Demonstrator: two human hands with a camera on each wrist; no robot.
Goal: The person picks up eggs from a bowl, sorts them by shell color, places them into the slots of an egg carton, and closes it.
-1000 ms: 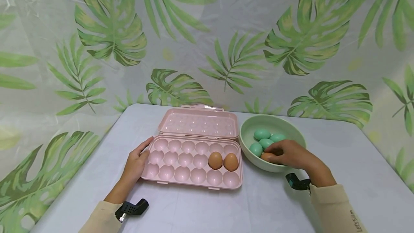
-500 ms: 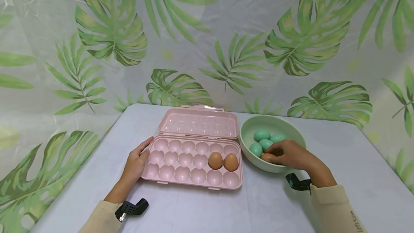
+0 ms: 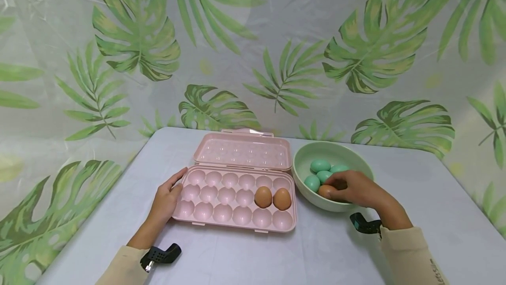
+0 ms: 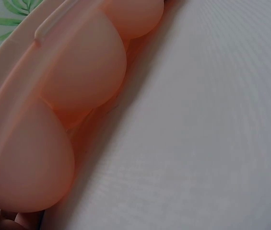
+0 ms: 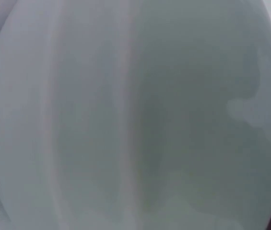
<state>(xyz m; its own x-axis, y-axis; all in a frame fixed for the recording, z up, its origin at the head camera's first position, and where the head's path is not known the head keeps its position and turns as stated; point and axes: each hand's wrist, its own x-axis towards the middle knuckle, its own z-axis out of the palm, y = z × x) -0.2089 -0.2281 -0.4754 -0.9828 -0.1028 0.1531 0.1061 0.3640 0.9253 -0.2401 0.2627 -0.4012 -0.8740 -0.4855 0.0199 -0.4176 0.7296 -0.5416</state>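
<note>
A pink egg carton (image 3: 237,197) lies with its lid open, two brown eggs (image 3: 263,196) upright in the middle row's right-hand cups. My left hand (image 3: 163,201) holds the carton by its left end; in the left wrist view, parts of the fingers (image 4: 3,221) show below the carton's end. Inside a light green bowl (image 3: 316,153), my right hand (image 3: 357,189) pinches another brown egg (image 3: 325,191), its far side hidden by the fingers. Several teal eggs (image 3: 320,165) lie beside that egg. The bowl's outer wall (image 5: 183,115) fills most of the right wrist view.
The carton's lid (image 3: 243,149) leans back behind the cups, close to the bowl's left side. A white cloth (image 3: 253,258) covers the table. Behind stands a leaf-patterned sheet (image 3: 276,26). Each wrist wears a black camera (image 3: 365,223).
The right hand has barely shifted. More of the brown egg in its fingers shows now, and the nearest teal eggs have moved slightly. The left hand and the carton have stayed put.
</note>
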